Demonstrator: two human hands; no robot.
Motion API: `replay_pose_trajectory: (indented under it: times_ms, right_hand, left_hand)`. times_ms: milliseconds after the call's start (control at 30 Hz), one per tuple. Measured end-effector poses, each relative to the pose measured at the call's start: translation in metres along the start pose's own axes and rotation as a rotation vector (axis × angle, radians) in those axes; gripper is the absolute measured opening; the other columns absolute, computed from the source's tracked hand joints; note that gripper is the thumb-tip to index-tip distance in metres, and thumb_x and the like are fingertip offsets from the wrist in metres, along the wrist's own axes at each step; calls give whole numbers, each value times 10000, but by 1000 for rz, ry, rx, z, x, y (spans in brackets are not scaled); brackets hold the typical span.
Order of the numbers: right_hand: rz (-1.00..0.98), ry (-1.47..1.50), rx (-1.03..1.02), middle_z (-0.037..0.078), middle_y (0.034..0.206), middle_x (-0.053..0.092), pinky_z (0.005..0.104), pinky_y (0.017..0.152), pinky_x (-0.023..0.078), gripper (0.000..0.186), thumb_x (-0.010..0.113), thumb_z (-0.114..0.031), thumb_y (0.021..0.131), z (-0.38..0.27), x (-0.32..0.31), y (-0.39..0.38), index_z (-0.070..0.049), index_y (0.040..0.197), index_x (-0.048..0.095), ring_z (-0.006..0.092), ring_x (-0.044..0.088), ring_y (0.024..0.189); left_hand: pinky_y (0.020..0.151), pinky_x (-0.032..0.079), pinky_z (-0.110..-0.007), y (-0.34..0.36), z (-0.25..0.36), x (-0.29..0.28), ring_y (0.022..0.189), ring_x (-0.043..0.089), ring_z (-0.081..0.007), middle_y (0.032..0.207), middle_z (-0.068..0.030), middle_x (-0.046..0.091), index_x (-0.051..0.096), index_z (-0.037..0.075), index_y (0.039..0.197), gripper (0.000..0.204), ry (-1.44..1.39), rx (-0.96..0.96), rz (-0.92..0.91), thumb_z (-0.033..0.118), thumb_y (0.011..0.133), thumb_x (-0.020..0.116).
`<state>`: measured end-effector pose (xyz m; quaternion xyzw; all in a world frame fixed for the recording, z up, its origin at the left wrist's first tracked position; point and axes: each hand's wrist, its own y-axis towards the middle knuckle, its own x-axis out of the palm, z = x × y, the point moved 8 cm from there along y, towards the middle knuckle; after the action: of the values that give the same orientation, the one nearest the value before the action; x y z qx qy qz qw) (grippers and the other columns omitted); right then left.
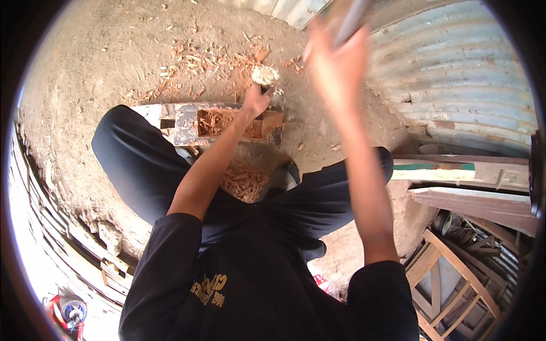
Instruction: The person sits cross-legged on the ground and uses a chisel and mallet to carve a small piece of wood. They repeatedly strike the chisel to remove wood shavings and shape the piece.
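Note:
Between my knees a worn wooden block [185, 126] lies across the ground, with a rectangular hollow cut into it and wood chips [216, 121] inside. My left hand [257, 102] is closed round a chisel [265, 75] upright at the block's right end; its pale handle top is frayed, and its blade is hidden. Raised high at the far right, apart from the block, my right hand [339, 62] grips a grey, bar-like striking tool [352, 21]. Motion blurs it, and its upper end runs out of view, so its exact kind cannot be told.
Shavings [244, 181] lie beneath the block, and more chips [165, 79] scatter over the dirt beyond. A corrugated metal sheet [455, 85] bounds the right side. Planks [483, 202] and a wooden frame [455, 273] are stacked at right; slats [51, 227] line the left.

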<state>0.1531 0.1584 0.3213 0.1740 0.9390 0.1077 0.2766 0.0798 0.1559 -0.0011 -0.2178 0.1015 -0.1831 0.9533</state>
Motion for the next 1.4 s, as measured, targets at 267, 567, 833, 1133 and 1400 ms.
replay_pose_trajectory:
  times_ms: [267, 567, 833, 1133, 1400]
  right_hand:
    - [-801, 118, 979, 26, 613, 536, 257, 441, 432, 121, 594, -122, 819, 126, 53, -91, -24, 776, 537, 106, 500, 494]
    - [-541, 79, 709, 6, 625, 553, 194, 436, 440, 217, 632, -228, 831, 55, 0, 0, -27, 831, 550, 67, 509, 493]
    - [-378, -51, 449, 37, 636, 547, 251, 450, 451, 208, 605, -187, 853, 89, 42, 13, -9, 862, 498, 104, 527, 511]
    - [-835, -31, 865, 25, 646, 541, 225, 440, 435, 186, 605, -184, 838, 110, 47, -35, -13, 858, 532, 84, 503, 512]
    - [-347, 169, 440, 6, 650, 521, 204, 451, 420, 171, 563, -207, 870, -10, 16, 54, -46, 838, 514, 80, 475, 482]
  left_hand:
    - [742, 470, -386, 11, 0, -3, 762, 625, -265, 826, -192, 655, 600, -55, 998, 256, -94, 314, 105, 140, 832, 605]
    - [634, 457, -380, 40, -35, -2, 696, 575, -267, 838, -231, 620, 474, -123, 1022, 446, 52, 60, 55, 270, 859, 611]
    - [606, 455, -376, 31, -15, 4, 693, 581, -221, 795, -250, 608, 533, -109, 890, 347, 51, 30, -5, 219, 839, 633]
    - [526, 410, -379, 26, -20, -8, 533, 488, -175, 584, -135, 553, 569, -94, 764, 371, -12, 88, 73, 266, 829, 632]
    - [471, 357, -344, 23, -7, -6, 469, 390, -127, 495, -48, 470, 525, -34, 591, 416, -127, 130, 106, 272, 859, 612]
